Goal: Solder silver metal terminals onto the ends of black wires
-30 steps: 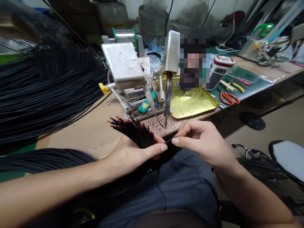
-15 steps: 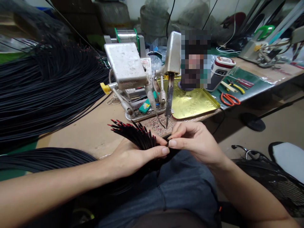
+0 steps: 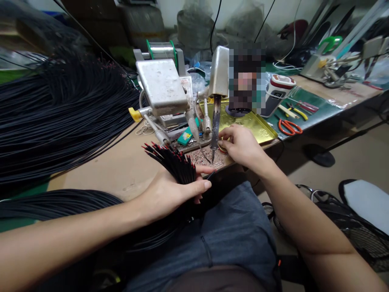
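Note:
My left hand [image 3: 170, 192] is closed around a bundle of black cables [image 3: 179, 166] whose stripped ends show red tips. One single cable [image 3: 210, 175] pokes out between its thumb and outstretched index finger. My right hand [image 3: 243, 146] is at the front edge of the golden tray [image 3: 263, 129], just right of the soldering iron [image 3: 215, 127]. Its fingers are curled together in a pinch, partly behind the iron; what they hold, if anything, cannot be made out. The iron points down over the bench, beside a thin curved metal tip [image 3: 204, 151] on the soldering stand.
A solder spool [image 3: 161, 49] stands behind the metal-boxed soldering stand [image 3: 162, 85]. Long black cables [image 3: 60, 109] heap up at left. Orange-handled scissors [image 3: 290, 127], yellow pliers [image 3: 299, 112] and a white handheld device [image 3: 277, 95] lie or stand at right. Solder bits [image 3: 197, 158] litter the bench edge.
My right hand has left the cable at my left thumb and moved up and away to the tray's edge beside the iron. My left hand still grips the bundle, its thumb and index finger now apart.

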Motion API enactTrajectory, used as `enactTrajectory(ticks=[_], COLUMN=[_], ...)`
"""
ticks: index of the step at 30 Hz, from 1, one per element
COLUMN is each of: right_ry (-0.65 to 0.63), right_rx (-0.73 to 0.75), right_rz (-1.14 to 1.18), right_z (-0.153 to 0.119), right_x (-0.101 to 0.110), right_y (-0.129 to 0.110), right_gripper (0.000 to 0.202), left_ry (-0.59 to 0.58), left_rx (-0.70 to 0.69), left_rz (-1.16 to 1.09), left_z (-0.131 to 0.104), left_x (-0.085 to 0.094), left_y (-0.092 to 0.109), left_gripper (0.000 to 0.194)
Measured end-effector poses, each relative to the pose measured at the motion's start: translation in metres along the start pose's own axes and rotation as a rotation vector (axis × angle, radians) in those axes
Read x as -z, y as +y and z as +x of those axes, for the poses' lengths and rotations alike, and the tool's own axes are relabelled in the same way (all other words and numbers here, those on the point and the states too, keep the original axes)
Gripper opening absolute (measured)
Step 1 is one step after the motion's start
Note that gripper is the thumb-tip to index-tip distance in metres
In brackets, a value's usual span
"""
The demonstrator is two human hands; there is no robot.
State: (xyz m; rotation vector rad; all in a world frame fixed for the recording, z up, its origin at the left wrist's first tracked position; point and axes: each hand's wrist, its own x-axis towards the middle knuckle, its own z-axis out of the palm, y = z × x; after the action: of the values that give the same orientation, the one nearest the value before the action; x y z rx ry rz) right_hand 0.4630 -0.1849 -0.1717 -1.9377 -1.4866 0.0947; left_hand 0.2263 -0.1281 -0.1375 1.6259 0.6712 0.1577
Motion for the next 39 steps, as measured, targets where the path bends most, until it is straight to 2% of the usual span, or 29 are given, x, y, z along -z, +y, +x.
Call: enactTrajectory(ticks=[2,6,8,10,13,18,22,28,39], right_ry=[0.086,0.374,0.415,0.366,0.221,0.045,0.009,-0.009,0.007], right_rx=[-0.012,-0.019,-0.041,-0.104,-0.222,-0.339,-0.382,-0.333,-0.28], right_rz=[0.093,0.297,0.431,0.586,0.794,1.058,1.201,1.262,1.25], right_z=[-0.006,-0.031,-0.045,-0.057,-0.067,-0.07,-0.071,-0.074,-0.076], right_x=[0.003,0.012,0.013,0.012,0.009,0.006,0.0,-0.007,-0.01], right_y=[-0.005,-0.021,-0.029,-0.035,-0.041,-0.048,-0.051,-0.048,-0.049], right_gripper=[0.007,0.014,0.012,0.009,0.012,0.034,0.048,0.033,0.025], left_ry=[-0.002,0.011,0.029,0.061,0.094,0.075,0.066,0.049,0.067], left_rx=[0.002,0.002,-0.003,0.007,0.029,0.023,0.022,0.011,0.012], left_rz=[-0.016,-0.106,-0.155,-0.212,-0.268,-0.296,-0.327,-0.306,-0.285], left_z=[0.0,0.001,0.001,0.002,0.004,0.005,0.007,0.008,0.007], left_x=[0.0,-0.002,-0.003,-0.005,-0.006,-0.004,-0.003,-0.002,-0.002], left_y=[-0.001,-0.004,-0.005,-0.007,-0.007,-0.005,-0.005,-0.007,-0.004], left_gripper=[0.049,0.045,0.043,0.043,0.043,0.04,0.037,0.039,0.039])
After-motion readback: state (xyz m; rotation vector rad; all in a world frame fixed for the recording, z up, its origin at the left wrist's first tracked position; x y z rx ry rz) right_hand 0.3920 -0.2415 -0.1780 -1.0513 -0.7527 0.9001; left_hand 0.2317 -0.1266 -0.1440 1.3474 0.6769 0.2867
